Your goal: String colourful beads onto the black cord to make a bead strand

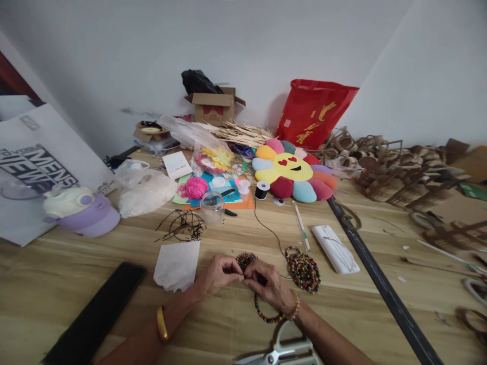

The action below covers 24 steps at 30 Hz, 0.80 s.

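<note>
My left hand (220,274) and my right hand (269,285) meet fingertip to fingertip low over the wooden table, both closed in a pinch. Whatever thin bit sits between the left fingertips is too small to make out. A string of multicoloured beads (268,318) curves out below my right hand, which seems to grip it; the upper part is hidden by the palm. Behind the fingers lies a coil of beads (246,260), partly covered. Right of my right hand rests a bigger pile of beaded strands (304,271). Scissors (279,352) lie near the front edge, below my right wrist.
Black cord runs from a spool (262,190) toward the beads. Around stand a glass jar (212,207), cut black cords (184,225), white paper (177,264), a dark phone-like slab (99,314), a white power strip (335,249), a flower cushion (292,170) and a purple cap (85,212).
</note>
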Available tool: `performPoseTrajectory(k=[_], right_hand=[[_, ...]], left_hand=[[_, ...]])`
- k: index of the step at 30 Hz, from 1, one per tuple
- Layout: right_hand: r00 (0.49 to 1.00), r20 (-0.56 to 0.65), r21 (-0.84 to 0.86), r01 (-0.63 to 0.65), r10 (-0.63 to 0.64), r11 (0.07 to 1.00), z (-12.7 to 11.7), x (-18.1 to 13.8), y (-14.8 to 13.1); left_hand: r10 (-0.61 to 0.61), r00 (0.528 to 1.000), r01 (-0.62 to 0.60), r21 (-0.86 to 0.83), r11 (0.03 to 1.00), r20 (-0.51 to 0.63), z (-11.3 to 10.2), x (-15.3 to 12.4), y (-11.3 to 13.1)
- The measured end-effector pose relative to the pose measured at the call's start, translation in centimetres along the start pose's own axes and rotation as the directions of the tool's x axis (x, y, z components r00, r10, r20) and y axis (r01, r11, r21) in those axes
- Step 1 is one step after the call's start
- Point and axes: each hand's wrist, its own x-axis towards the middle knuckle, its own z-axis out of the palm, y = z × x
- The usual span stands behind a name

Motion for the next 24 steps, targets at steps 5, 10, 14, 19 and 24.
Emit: performPoseTrajectory(k=[5, 10, 14, 19, 24], right_hand=[[0.999, 0.012, 0.004, 0.035, -0.035, 0.999, 0.0, 0.0, 0.0], [0.997, 0.002, -0.028, 0.074, -0.074, 0.997, 0.0, 0.1, -0.4], [0.989, -0.027, -0.021, 0.144, -0.144, 0.989, 0.0, 0.1, -0.5], [0.993, -0.035, 0.001, 0.110, -0.110, 0.994, 0.1, 0.0, -0.4], [1.000, -0.011, -0.037, 0.029, -0.029, 0.999, 0.0, -0.1, -0.7]], left_hand=[[0.015, 1.000, -0.015, 0.009, 1.000, 0.010, 0.1, 0.0, 0.2], [0.079, 0.997, -0.080, 0.066, 0.995, 0.013, -0.3, -0.1, 0.7], [0.102, 0.994, -0.104, 0.046, 0.994, 0.034, -0.4, -0.1, 0.7], [0.197, 0.979, -0.199, 0.026, 0.980, 0.059, -0.2, 0.1, -0.3], [0.196, 0.979, -0.198, 0.025, 0.980, 0.056, -0.3, 0.1, -0.3]])
